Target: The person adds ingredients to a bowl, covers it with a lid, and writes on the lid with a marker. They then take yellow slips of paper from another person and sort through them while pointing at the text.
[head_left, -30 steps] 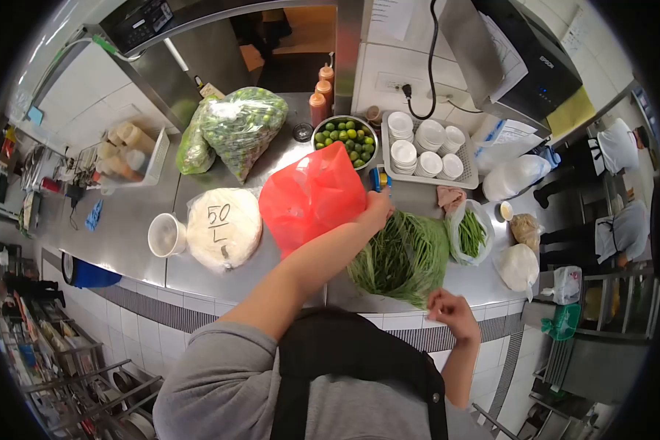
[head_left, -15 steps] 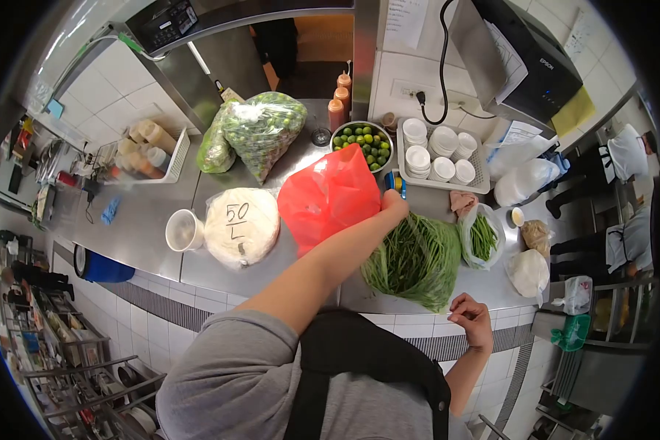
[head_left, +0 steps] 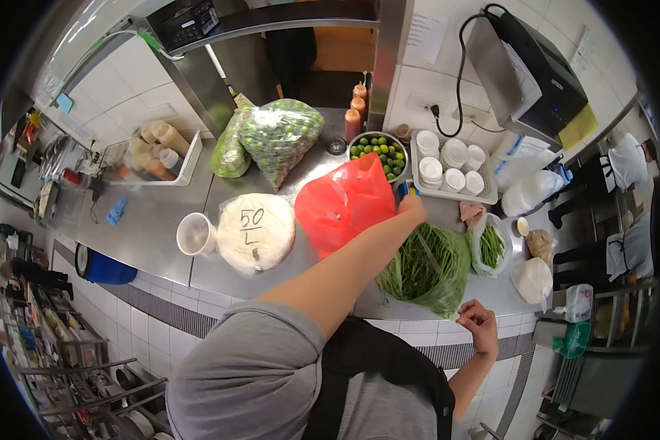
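Note:
A clear plastic bag of long green stalks, like green beans or chives (head_left: 425,268), lies at the counter's front edge. My left hand (head_left: 412,210) reaches across to its far end and looks closed. Its fingertips are hidden, and a small blue and yellow item (head_left: 409,189) shows just beyond them. At the near right corner of this bag, my right hand (head_left: 479,324) pinches the plastic between thumb and fingers. Left of my forearm is a red plastic bag (head_left: 345,205). A smaller bag of cut green stalks (head_left: 488,246) stands to the right.
A bagged white stack marked 50 (head_left: 257,235) lies beside a clear tub (head_left: 196,235). Behind are bags of green produce (head_left: 280,139), a bowl of limes (head_left: 378,154), sauce bottles (head_left: 353,125) and a basket of lidded cups (head_left: 455,165). People (head_left: 627,172) stand at far right.
My right hand has come up to the bag's near corner and now pinches it. My left hand stays at the far end. The whole view has shifted slightly.

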The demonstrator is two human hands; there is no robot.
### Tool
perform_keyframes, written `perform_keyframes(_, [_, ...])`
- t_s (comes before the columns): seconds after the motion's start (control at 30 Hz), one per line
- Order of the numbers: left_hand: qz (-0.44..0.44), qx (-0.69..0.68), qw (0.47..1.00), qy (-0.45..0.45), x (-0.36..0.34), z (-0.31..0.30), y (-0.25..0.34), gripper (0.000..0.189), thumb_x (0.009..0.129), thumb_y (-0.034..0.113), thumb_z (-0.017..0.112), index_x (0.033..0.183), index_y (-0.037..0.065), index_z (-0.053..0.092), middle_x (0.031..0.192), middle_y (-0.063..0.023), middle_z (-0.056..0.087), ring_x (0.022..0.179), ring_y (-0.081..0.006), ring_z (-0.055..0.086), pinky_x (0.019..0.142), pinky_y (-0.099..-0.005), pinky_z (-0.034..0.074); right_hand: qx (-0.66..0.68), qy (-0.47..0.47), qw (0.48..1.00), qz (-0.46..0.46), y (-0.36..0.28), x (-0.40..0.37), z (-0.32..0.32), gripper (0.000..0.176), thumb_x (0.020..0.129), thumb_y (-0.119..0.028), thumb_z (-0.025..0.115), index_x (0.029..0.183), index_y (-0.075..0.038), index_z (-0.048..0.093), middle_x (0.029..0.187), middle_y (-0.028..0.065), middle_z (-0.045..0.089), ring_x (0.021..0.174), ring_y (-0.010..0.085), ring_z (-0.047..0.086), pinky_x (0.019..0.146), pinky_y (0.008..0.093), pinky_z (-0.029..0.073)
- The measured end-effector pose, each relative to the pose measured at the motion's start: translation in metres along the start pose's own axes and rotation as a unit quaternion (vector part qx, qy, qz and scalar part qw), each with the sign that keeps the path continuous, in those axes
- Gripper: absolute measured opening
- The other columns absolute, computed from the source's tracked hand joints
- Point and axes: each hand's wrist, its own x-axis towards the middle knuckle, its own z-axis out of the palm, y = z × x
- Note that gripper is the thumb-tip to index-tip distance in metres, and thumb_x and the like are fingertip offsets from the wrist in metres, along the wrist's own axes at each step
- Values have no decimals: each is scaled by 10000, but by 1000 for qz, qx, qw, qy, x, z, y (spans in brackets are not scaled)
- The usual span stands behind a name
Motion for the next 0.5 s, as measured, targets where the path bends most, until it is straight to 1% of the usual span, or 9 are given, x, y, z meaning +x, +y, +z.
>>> perform_keyframes(0.03, [34,58,996,-63,-13,-14,14,236,927,173,614,1076,18,710,954,-160,739,942,-347,731,744,-516,583,-3,1,1000,-6,-3,-3,0,102,691,-7,794,756,13,717,954,69,604,916,190,560,830,315,417])
perform_keyframes(0.1, [125,88,986,-64,-45,-48,24,263,872,139,658,1103,18,692,898,-143,732,881,-313,720,715,-480,573,-8,-6,1000,-29,-13,-9,1,141,683,-59,801,772,16,720,967,84,598,950,208,566,855,327,424])
perform_keyframes(0.2, [287,0,951,116,-99,-90,21,463,741,87,756,1174,-15,627,773,-110,701,679,-253,687,640,-398,544,-21,-15,999,-43,-26,-17,12,211,662,-110,806,806,17,720,978,99,589,994,232,568,873,352,432])
perform_keyframes(0.27, [342,-247,903,80,-194,-180,1,490,798,58,721,1262,12,570,860,-113,705,679,-217,686,671,-357,552,-16,-38,997,-61,-38,-11,37,236,649,-119,811,827,8,721,984,98,593,998,236,568,880,357,436])
perform_keyframes(0.33, [375,-377,837,131,-234,-234,-49,424,841,27,693,1248,2,575,925,-114,710,740,-195,714,672,-336,579,-31,-89,992,-81,-52,1,74,261,643,-131,816,845,1,719,994,100,598,999,238,570,887,360,438])
perform_keyframes(0.4, [382,-469,781,155,-260,-289,-130,358,869,11,683,1214,-20,592,974,-114,713,804,-190,726,686,-309,602,-63,-173,978,-98,-68,26,129,282,642,-146,822,861,-5,712,1008,103,606,998,239,573,892,360,440])
perform_keyframes(0.43, [390,-381,801,248,-259,-314,-182,302,891,19,671,1183,-34,614,1006,-136,711,826,-200,725,697,-317,614,-78,-244,958,-131,-69,45,159,291,651,-154,820,878,-15,702,1028,103,615,1009,238,576,903,354,438])
perform_keyframes(0.47, [366,-379,810,259,-268,-339,-230,268,907,30,656,1166,-33,632,1045,-159,704,857,-209,725,742,-324,612,-93,-285,945,-132,-77,58,199,283,678,-153,809,897,-16,695,1030,98,620,1021,242,577,916,365,438])
perform_keyframes(0.5, [324,-411,817,243,-292,-363,-275,279,931,56,636,1201,-15,621,1032,-160,706,878,-217,723,792,-323,604,-70,-321,937,-117,-69,70,239,271,705,-138,789,924,-13,690,1043,93,620,1013,247,584,926,372,445])
